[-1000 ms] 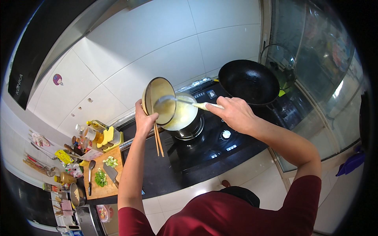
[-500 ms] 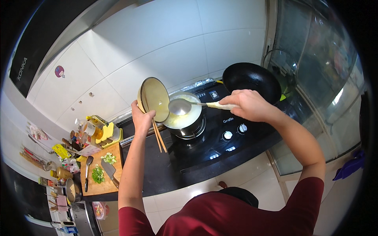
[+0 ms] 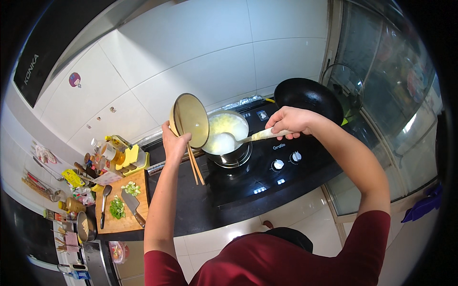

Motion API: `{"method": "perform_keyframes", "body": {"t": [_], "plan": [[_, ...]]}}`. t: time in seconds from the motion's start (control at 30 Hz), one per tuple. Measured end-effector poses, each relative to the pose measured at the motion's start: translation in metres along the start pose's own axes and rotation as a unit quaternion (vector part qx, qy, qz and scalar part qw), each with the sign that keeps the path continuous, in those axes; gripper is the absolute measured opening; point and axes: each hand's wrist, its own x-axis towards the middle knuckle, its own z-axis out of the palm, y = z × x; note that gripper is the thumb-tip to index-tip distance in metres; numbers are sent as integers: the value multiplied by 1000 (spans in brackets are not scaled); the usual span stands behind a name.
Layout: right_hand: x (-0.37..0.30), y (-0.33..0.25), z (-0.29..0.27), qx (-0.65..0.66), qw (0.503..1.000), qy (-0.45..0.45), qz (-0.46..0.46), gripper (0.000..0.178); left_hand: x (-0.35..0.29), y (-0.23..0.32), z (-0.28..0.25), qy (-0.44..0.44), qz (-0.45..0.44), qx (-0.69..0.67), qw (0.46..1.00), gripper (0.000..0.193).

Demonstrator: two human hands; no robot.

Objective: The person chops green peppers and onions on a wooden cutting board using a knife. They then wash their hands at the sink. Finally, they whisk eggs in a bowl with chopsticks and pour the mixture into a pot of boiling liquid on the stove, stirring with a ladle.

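At frame centre, the left hand (image 3: 172,143) grips a tilted round yellow bowl (image 3: 190,120) and wooden chopsticks (image 3: 195,164), while the right hand (image 3: 290,122) holds a pale-handled ladle (image 3: 238,140) over the steel pot of pale soup (image 3: 228,136).

Left hand (image 3: 174,143): palm side hidden behind the tilted yellow bowl (image 3: 190,120); can't tell how the fingers pinch the wooden chopsticks (image 3: 194,164), whose upper ends are lost behind bowl and hand. Bowl's inside faces away, contents not visible. Pot (image 3: 228,138): left rim covered by the bowl, base hidden by the burner ring. Ladle (image 3: 224,141): handle end buried in the right hand (image 3: 291,121). Jars and packets (image 3: 98,159) at the counter's far left too small and warped to ID. Glass lid (image 3: 344,86) by the window merges w/ reflections. Black wok (image 3: 308,97): near edge behind the right wrist.
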Motion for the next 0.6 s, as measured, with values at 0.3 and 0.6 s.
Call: {"method": "perform_keyframes", "body": {"t": [0.3, 0.6], "plan": [[-26, -2, -13, 88, 996, 25, -2, 23, 6, -2, -2, 22, -11, 4, 1000, 72], [-39, -36, -14, 82, 993, 62, -60, 24, -5, 8, 14, -54, -159, -246, 954, 62]]}}
